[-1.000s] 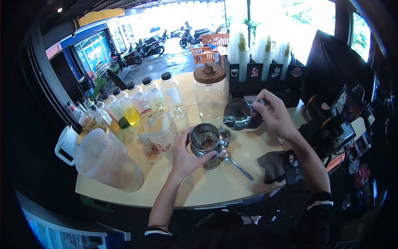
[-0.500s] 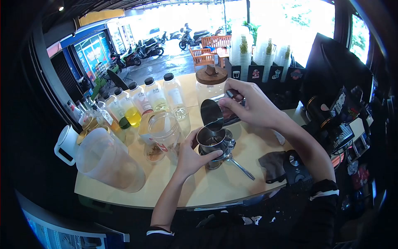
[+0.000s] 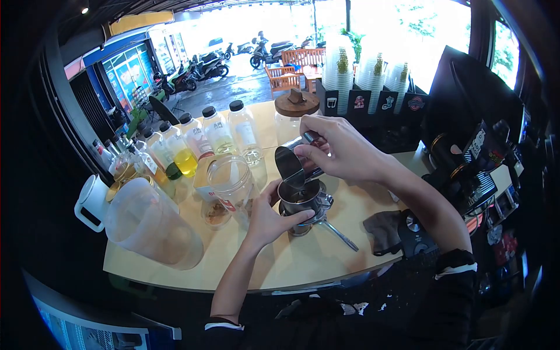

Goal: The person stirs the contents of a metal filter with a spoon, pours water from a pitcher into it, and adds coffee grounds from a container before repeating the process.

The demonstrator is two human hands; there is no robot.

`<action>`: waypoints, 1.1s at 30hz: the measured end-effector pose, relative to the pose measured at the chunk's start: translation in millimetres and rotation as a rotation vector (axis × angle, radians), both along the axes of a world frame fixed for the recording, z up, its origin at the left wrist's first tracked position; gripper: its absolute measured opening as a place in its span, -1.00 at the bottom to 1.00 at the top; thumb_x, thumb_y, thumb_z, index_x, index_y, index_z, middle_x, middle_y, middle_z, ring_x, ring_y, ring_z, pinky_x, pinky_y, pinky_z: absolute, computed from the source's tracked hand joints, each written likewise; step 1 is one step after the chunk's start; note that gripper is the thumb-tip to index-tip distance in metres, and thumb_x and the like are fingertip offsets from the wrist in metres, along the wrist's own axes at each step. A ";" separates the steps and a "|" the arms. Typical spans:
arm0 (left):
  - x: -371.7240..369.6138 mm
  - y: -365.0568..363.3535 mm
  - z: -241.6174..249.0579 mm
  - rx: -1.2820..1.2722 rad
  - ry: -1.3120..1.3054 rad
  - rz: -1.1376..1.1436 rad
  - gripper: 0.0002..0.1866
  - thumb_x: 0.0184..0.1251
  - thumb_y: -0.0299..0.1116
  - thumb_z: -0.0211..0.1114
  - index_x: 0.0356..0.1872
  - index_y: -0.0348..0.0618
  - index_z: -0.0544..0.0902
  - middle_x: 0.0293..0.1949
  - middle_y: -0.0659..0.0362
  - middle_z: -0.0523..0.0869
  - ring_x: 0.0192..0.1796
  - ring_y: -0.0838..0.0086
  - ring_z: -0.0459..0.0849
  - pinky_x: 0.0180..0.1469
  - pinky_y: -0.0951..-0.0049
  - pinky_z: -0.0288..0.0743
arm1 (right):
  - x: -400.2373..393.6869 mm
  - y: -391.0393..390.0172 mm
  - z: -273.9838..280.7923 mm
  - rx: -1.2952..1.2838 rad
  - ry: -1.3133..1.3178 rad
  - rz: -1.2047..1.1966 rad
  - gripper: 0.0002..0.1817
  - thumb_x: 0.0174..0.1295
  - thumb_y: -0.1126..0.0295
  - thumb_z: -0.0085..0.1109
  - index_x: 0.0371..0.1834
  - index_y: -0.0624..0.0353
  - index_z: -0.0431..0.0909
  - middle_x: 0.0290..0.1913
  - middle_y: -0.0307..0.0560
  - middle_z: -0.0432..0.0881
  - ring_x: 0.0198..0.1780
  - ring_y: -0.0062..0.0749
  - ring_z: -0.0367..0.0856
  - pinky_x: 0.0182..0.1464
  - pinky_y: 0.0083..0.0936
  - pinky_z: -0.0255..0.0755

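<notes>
My left hand (image 3: 271, 220) is wrapped round a steel cup (image 3: 303, 205), thumb along its near side. The cup stands upright, its side handle to the right. Under it is a metal piece with a long handle (image 3: 339, 234) pointing right and toward me; its kind is partly hidden. My right hand (image 3: 344, 146) grips a steel pitcher (image 3: 290, 166) by its handle. The pitcher is tipped steeply, mouth facing left and its lower lip at the cup's opening. What is inside the cup is too dark to make out.
Left of the cup stand a clear jar (image 3: 230, 181) and a large cloudy plastic pitcher (image 3: 153, 227). Several black-capped bottles (image 3: 245, 134) line the back. A wooden-lidded glass jar (image 3: 296, 106) sits behind my right hand. A dark cloth (image 3: 382, 232) lies at the right.
My right hand has moved a little left and down with the steel pitcher, whose lip now sits lower at the cup. My left hand has stayed on the cup.
</notes>
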State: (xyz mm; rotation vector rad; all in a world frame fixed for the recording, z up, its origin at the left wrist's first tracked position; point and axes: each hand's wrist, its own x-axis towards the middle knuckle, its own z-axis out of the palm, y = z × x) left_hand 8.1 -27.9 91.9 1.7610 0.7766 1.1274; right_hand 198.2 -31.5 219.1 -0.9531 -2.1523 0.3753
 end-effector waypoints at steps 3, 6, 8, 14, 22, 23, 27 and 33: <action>0.3 -0.3 0.2 0.000 0.029 0.005 -0.22 -0.21 -0.24 0.65 0.11 -0.32 0.50 -0.04 0.06 0.69 0.06 0.43 0.64 0.27 0.34 0.39 | -0.9 -1.7 0.3 0.052 -0.029 0.001 -0.72 0.26 0.39 0.20 -0.39 0.29 0.29 -0.54 -0.01 0.43 -0.49 -0.42 0.57 -0.43 -0.41 0.39; 0.7 0.0 -1.6 0.008 0.035 0.013 -0.23 -0.21 -0.24 0.65 0.10 -0.32 0.50 -0.05 0.06 0.69 0.07 0.43 0.64 0.27 0.34 0.39 | -1.9 -4.8 3.3 0.069 -0.091 -0.024 -0.72 0.26 0.37 0.20 -0.37 0.29 0.30 -0.55 0.03 0.43 -0.47 -0.33 0.60 -0.40 -0.40 0.43; 1.0 0.8 -2.5 0.009 0.024 -0.001 -0.23 -0.21 -0.24 0.65 0.09 -0.32 0.51 -0.05 0.06 0.69 0.06 0.42 0.64 0.27 0.34 0.39 | -1.9 -4.6 2.8 0.088 -0.109 -0.030 -0.73 0.26 0.37 0.20 -0.36 0.30 0.32 -0.55 0.06 0.45 -0.45 -0.24 0.61 -0.38 -0.39 0.44; 1.9 -0.3 -1.3 0.031 0.034 0.002 -0.24 -0.21 -0.24 0.64 0.08 -0.34 0.50 -0.06 0.05 0.69 0.05 0.43 0.64 0.26 0.35 0.40 | -0.6 -2.0 -3.8 0.122 -0.076 0.001 -0.73 0.25 0.34 0.20 -0.34 0.31 0.35 -0.48 0.10 0.51 -0.46 -0.16 0.55 -0.37 -0.36 0.42; 4.6 -6.2 0.9 0.043 0.027 0.045 -0.18 -0.23 -0.23 0.65 0.12 -0.36 0.49 -0.06 0.04 0.69 0.06 0.42 0.64 0.25 0.35 0.42 | 4.2 -4.9 -0.7 0.138 -0.116 -0.039 -0.73 0.25 0.33 0.21 -0.35 0.30 0.36 -0.52 0.05 0.47 -0.42 -0.17 0.53 -0.34 -0.33 0.39; 4.8 -6.7 0.8 0.053 0.025 0.063 -0.17 -0.24 -0.23 0.65 0.13 -0.37 0.48 -0.05 0.03 0.69 0.06 0.41 0.64 0.24 0.35 0.43 | 5.0 -4.9 -0.5 0.141 -0.121 -0.041 -0.73 0.25 0.34 0.21 -0.36 0.29 0.36 -0.54 0.04 0.46 -0.44 -0.19 0.51 -0.35 -0.34 0.38; 4.6 -4.9 -0.3 0.077 0.042 0.044 -0.15 -0.24 -0.22 0.66 0.14 -0.39 0.47 -0.06 0.02 0.69 0.05 0.40 0.65 0.24 0.35 0.44 | 8.7 -3.8 -2.4 0.117 -0.106 -0.036 -0.74 0.24 0.37 0.21 -0.38 0.30 0.34 -0.55 0.03 0.45 -0.47 -0.22 0.50 -0.38 -0.36 0.35; 4.9 -4.4 -1.4 0.120 0.063 0.070 -0.15 -0.26 -0.20 0.66 0.13 -0.40 0.47 -0.06 0.00 0.69 0.04 0.38 0.66 0.23 0.35 0.45 | 13.8 -5.4 -3.6 0.143 -0.114 -0.041 -0.75 0.23 0.41 0.20 -0.39 0.30 0.32 -0.55 0.02 0.46 -0.49 -0.27 0.52 -0.39 -0.38 0.37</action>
